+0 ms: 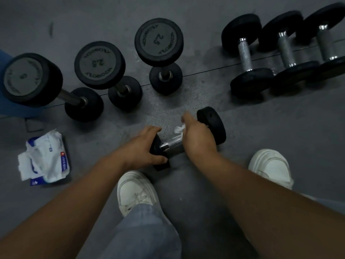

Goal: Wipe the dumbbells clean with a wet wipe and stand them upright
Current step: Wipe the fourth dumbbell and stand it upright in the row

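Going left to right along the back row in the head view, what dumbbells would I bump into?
First upright dumbbell → second upright dumbbell → third upright dumbbell → first lying dumbbell → second lying dumbbell → third lying dumbbell.

We see both forearms bare, reaching from the lower corners and converging mid-frame. Left grip (143, 146) sits at centre frame, back of hand up, fingers and thumb curled round the near head of the dumbbell (212, 124). Right grip (197, 136) is just right of it, knuckles up, fingers wrapped over the bar with a white wipe (179, 128) bunched inside. One finger points toward the upper frame.
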Demonstrator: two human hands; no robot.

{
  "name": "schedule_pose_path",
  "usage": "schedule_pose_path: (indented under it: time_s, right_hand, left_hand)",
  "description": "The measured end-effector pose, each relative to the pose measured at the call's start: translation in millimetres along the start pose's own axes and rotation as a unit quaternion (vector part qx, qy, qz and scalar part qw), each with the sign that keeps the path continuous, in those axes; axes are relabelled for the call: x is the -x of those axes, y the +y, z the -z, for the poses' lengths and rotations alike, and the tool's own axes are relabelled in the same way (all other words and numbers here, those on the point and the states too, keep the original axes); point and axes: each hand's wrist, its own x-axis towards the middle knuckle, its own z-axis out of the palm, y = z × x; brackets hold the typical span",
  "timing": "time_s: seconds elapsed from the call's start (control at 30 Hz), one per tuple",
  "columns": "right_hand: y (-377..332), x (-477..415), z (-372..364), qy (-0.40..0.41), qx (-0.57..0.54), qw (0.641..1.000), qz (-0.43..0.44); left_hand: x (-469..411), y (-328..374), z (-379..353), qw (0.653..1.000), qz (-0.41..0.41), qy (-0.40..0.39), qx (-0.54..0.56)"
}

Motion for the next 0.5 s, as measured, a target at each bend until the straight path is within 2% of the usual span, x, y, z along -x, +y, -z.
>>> schedule_pose_path:
  time_s: [0.13,0.17,0.27,0.3,0.4,0.5]
  right_hand:
    - [-18.2,12.7,-22.9,-0.170,0.058,0.977,0.111]
    - [-12.6,8.6,-20.5,-0.173,0.062,0.978,0.097]
    - [9.8,-1.9,-14.2,-0.069,0.088,0.994,0.010]
    - [10.1,2.1,-14.7,-0.061,0.106,0.992,0.020]
    - [0.0,10.9,-20.3,-0.126,0.120,0.977,0.124]
    - [5.7,-4.9,-6.9,-0.101,0.135,0.984,0.051]
  left_hand:
    - [2.5,-0.9,-3.5,1.000,-0.014,0.006,0.021]
    - [3.4,-1.1,-4.2,0.999,-0.014,0.006,0.028]
    - [4.9,-1.7,-5.7,0.999,-0.016,0.014,0.032]
    - [5.1,-2.0,-6.5,0.999,-0.017,0.015,0.031]
    - [5.5,-3.8,-8.2,0.999,-0.020,0.021,0.029]
    - [5.0,-5.4,-9.1,0.999,-0.015,0.025,0.033]
